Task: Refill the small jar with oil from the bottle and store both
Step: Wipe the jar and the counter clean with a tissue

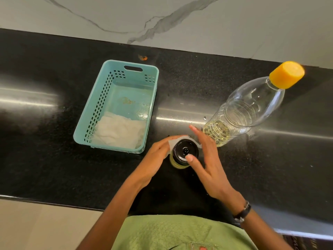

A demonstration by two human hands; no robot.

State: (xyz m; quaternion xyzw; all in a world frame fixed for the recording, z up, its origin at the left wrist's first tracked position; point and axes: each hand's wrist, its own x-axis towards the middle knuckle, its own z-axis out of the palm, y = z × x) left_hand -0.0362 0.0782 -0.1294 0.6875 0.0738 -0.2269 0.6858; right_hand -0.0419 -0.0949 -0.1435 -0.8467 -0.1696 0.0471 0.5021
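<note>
No readable label shows on the jar [182, 157]; left hand [155, 157] presses a tissue [175, 141] against it, right hand [207, 159] spread wide, thumb on its lid [185, 150].

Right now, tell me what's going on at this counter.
A person is wiping a small jar of oil. The left hand holds a white tissue against the jar's side, and the right hand steadies it with the thumb on the black lid. The bottle, capped and nearly empty, stands beside it. A teal basket with a white cloth sits to the left.
</note>
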